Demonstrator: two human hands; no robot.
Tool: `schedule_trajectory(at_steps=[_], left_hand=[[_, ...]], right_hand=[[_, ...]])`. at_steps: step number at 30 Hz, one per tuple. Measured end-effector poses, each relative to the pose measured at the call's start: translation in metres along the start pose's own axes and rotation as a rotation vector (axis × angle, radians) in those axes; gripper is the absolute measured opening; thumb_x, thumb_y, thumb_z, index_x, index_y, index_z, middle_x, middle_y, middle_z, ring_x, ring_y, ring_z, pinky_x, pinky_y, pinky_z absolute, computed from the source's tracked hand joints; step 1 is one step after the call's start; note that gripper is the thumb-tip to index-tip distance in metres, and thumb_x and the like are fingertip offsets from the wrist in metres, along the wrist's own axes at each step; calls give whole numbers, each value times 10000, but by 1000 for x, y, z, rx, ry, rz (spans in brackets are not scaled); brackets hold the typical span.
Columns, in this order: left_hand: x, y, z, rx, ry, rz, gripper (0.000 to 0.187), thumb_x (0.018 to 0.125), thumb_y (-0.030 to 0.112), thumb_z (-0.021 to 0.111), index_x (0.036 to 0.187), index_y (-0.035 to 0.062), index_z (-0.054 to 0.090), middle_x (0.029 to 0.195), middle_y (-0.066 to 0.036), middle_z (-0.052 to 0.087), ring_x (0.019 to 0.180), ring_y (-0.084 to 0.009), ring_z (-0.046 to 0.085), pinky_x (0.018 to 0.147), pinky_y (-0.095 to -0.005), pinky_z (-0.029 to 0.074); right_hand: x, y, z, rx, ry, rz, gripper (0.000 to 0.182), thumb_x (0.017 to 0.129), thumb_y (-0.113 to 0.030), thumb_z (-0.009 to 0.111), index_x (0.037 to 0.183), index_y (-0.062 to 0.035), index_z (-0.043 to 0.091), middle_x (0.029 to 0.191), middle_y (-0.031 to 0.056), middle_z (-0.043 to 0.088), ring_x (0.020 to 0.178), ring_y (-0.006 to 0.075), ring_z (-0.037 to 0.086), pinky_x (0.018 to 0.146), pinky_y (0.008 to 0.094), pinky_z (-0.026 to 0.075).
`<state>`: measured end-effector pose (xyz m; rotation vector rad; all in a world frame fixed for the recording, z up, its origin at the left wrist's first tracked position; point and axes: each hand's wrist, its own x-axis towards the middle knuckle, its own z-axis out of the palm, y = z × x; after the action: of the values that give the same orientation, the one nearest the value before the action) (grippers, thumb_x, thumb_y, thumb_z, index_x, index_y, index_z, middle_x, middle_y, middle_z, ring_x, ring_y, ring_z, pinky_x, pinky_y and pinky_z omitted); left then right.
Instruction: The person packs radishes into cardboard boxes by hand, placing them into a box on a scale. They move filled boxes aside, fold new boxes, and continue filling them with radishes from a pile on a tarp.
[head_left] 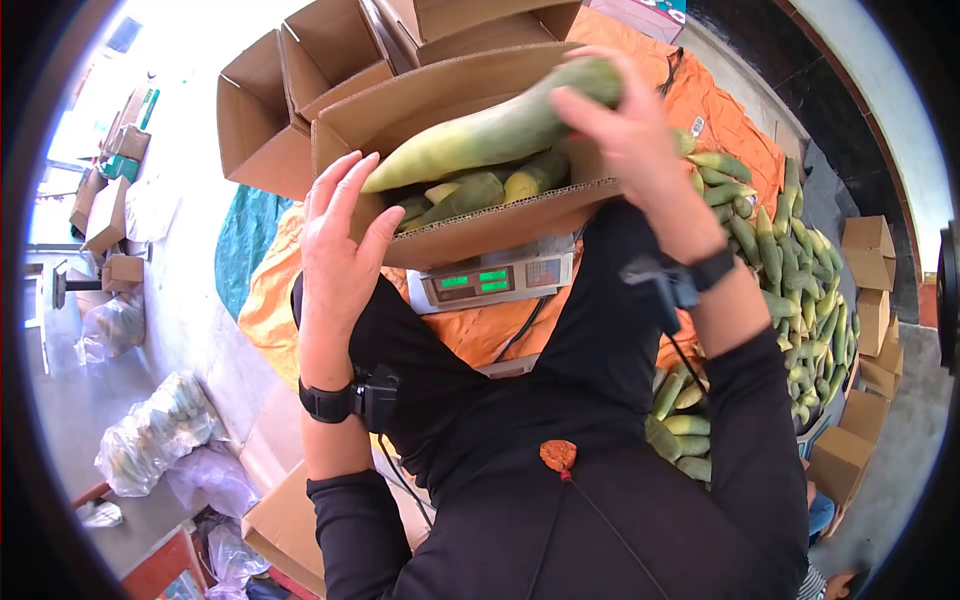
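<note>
A large green and pale-yellow radish-like vegetable [480, 130] lies slanted above an open cardboard box [510, 228]. My right hand [635, 130] is wrapped round its thick upper end. At the tapered end, my left hand [345, 225] has its fingers spread beside the tip, over the box's left edge; whether they touch it is hard to tell. Inside the box are several similar vegetables [465, 197]. Beneath the box is a scale [495, 283] with lit green digits.
Empty cardboard boxes [262, 115] stand behind on the left. A big heap of green vegetables [800, 290] lies to the right on orange cloth [727, 120]. Plastic bags [165, 435] are at the lower left. Part of another person [838, 583] shows at the bottom right.
</note>
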<state>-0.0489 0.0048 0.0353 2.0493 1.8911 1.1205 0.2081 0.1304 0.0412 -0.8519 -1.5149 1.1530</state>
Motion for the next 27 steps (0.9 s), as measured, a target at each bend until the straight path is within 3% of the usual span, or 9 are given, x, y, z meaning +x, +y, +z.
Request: schedule_trajectory(at_steps=[5, 6, 7, 9, 13, 14, 15, 21, 27], left_hand=[[-17, -8, 1, 60, -4, -31, 391, 790, 105, 712, 1165, 39, 624, 1219, -132, 584, 1132, -313, 553, 967, -382, 432], [-19, -7, 2, 67, 10, -34, 363, 794, 103, 707, 1144, 35, 634, 1194, -132, 596, 1125, -313, 555, 965, -381, 432], [-20, -8, 3, 68, 6, -41, 363, 794, 103, 707, 1144, 35, 634, 1194, -132, 596, 1125, -313, 555, 965, -381, 432], [-21, -9, 6, 90, -16, -16, 352, 819, 69, 667, 1167, 40, 629, 1227, -119, 595, 1173, -289, 536, 985, -365, 416], [-23, -6, 12, 100, -21, -16, 324, 824, 67, 662, 1146, 40, 641, 1208, -116, 608, 1166, -289, 545, 979, -365, 422], [-24, -5, 12, 87, -19, -32, 316, 827, 60, 660, 1142, 41, 644, 1204, -114, 611, 1161, -287, 549, 977, -363, 424], [-24, -5, 12, 76, -17, -47, 308, 830, 54, 657, 1138, 42, 648, 1200, -112, 614, 1156, -286, 553, 974, -362, 427], [-22, -4, 9, 100, 51, 10, 289, 824, 83, 683, 1110, 46, 654, 1143, -108, 629, 1115, -290, 570, 966, -375, 429], [-22, 3, 15, 92, 51, 12, 282, 823, 89, 685, 1099, 42, 659, 1134, -103, 633, 1121, -292, 566, 973, -381, 421]], right_hand=[[17, 48, 27, -167, -126, 145, 346, 771, -71, 710, 1075, -30, 549, 976, 109, 600, 921, 216, 598, 821, 326, 487], [19, 51, 22, -423, -196, -28, 248, 823, -15, 624, 1061, -59, 571, 1017, 41, 578, 925, 121, 558, 809, 286, 474], [23, 54, 17, -421, -200, -22, 248, 823, -15, 624, 1061, -59, 571, 1017, 41, 578, 925, 121, 558, 809, 286, 474], [25, 50, 9, -677, -266, -274, 202, 824, 26, 577, 1013, -44, 590, 1036, 49, 589, 930, 134, 571, 809, 292, 478], [18, 42, -31, -552, -325, 1, 151, 872, -6, 555, 1013, -24, 607, 981, 49, 639, 922, 143, 601, 820, 281, 476], [8, 28, -35, -547, -230, -144, 128, 864, -33, 555, 958, -16, 639, 852, 60, 663, 784, 144, 611, 723, 279, 479], [0, 25, -45, -543, -231, -144, 128, 864, -33, 555, 958, -16, 639, 852, 60, 663, 784, 144, 611, 723, 279, 479], [-57, 24, -127, -309, 243, 134, 107, 911, -62, 575, 979, -8, 637, 930, 30, 675, 873, 92, 619, 737, 231, 486], [-166, 106, -212, -495, 327, 442, 111, 906, -39, 553, 984, -14, 628, 883, 25, 662, 793, 85, 611, 662, 228, 480]])
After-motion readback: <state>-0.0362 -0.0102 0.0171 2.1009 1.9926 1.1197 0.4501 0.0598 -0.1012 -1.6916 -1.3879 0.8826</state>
